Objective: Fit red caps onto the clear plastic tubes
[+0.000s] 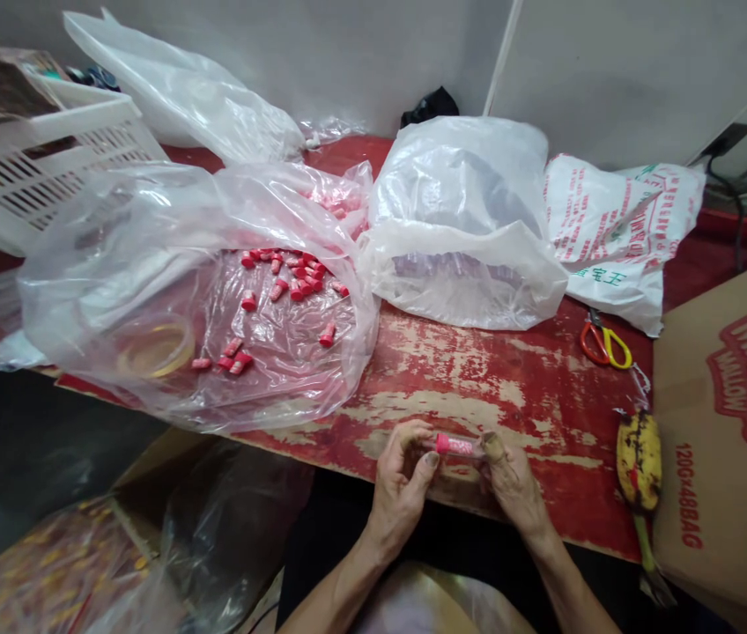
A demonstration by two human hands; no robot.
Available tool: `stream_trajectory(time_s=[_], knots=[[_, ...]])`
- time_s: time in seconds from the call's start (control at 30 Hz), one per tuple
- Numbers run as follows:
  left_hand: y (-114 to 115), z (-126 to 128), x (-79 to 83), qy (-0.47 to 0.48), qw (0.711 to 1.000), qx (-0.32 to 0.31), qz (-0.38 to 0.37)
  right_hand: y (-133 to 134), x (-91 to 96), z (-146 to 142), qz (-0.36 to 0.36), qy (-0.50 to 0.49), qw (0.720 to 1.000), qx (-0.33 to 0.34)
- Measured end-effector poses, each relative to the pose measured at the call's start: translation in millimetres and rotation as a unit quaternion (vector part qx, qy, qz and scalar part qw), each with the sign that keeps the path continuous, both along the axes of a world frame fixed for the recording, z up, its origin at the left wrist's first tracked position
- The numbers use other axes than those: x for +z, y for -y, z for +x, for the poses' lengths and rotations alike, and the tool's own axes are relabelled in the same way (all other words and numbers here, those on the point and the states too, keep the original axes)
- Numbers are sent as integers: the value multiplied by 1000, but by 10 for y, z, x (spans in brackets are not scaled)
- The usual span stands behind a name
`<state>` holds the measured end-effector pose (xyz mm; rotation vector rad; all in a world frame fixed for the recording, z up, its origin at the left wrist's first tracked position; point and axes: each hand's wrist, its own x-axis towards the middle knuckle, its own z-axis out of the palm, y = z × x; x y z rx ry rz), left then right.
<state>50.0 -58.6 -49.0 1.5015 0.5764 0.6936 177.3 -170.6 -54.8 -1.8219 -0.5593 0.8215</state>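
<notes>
Between my two hands, above the table's front edge, lies a small clear tube (458,446) with a red part at its left and pinkish-white filling. My left hand (401,480) pinches the left end between thumb and fingers. The other end is gripped by my right hand (514,482), whose thumb has a brownish covering. To the left, an open clear plastic bag (202,207) spreads over the table, with several small red-capped pieces (298,289) at its mouth. A roll of clear tape (157,348) shows through the plastic.
White plastic bags (459,176) and a printed sack (617,229) stand at the back. Scissors (604,342), a spotted banana (639,462) and a cardboard box (730,440) are at right. A white basket (56,167) sits far left; a bag of yellowish pieces (56,563) lies below.
</notes>
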Motion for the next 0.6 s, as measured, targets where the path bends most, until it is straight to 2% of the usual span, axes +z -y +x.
stream_trajectory(time_s=[0.17, 0.37, 0.5, 0.6], knots=[[-50, -17, 7, -34, 999, -29, 23, 3, -5, 7, 10, -46, 999, 3], [-142, -22, 41, -34, 995, -63, 70, 15, 90, 55, 13, -11, 998, 58], [-152, -31, 67, -36, 991, -62, 117, 15, 156, 61, 35, 6, 995, 95], [-143, -41, 71, -40, 990, -32, 135, 8, 242, 37, 40, 29, 992, 114]])
